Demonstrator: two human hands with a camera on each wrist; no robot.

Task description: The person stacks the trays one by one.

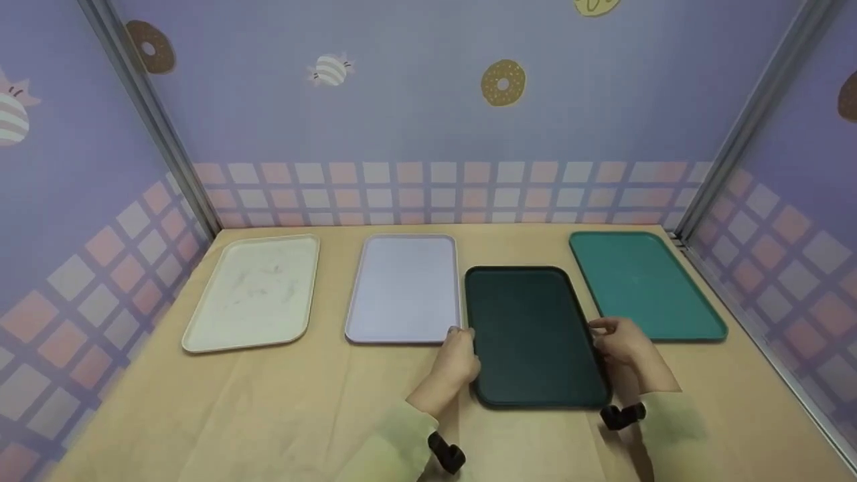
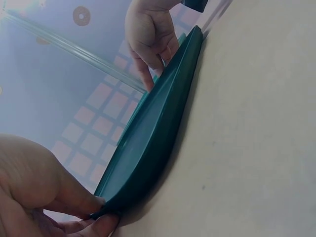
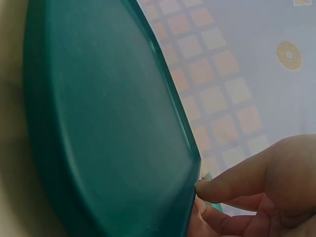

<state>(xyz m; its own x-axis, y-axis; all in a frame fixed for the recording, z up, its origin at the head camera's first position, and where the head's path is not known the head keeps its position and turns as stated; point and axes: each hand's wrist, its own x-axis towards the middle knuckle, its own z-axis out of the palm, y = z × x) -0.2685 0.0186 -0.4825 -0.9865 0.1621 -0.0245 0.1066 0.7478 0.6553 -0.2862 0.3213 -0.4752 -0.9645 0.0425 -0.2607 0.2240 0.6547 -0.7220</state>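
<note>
A dark green rectangular tray (image 1: 535, 338) with a raised rim lies between my two hands, right of centre in the head view. My left hand (image 1: 456, 358) pinches its left rim, and in the left wrist view the thumb (image 2: 91, 202) lies over the edge with fingers beneath. On the opposite side, my right hand (image 1: 626, 345) grips the right rim. The right wrist view shows that thumb (image 3: 217, 185) at the tray's edge, other fingers partly hidden below. Whether the tray fully touches the table is hard to tell.
On the wooden table (image 1: 268, 408), a white tray (image 1: 258, 294) with grey marks lies far left. A lavender tray (image 1: 405, 291) sits just left of the dark one. A teal tray (image 1: 646, 284) lies at the back right, near my right hand. Patterned walls (image 1: 428, 120) enclose the table.
</note>
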